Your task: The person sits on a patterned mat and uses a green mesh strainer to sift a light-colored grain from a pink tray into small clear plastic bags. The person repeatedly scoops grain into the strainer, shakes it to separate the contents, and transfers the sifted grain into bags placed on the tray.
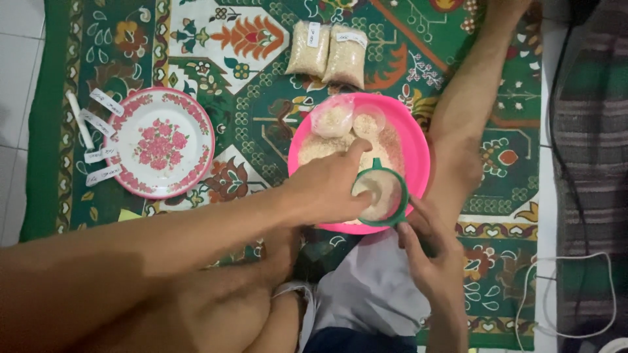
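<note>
Green cup gripped by right hand fingers, left hand fingers curled inside

A patterned green rug with floral and geometric motifs in red, orange and white covers most of the floor. Pale floor tiles show along the left edge. At right lies a striped cloth, crossed by a dark cable and a white cord. Lighting is dim and even.
</note>
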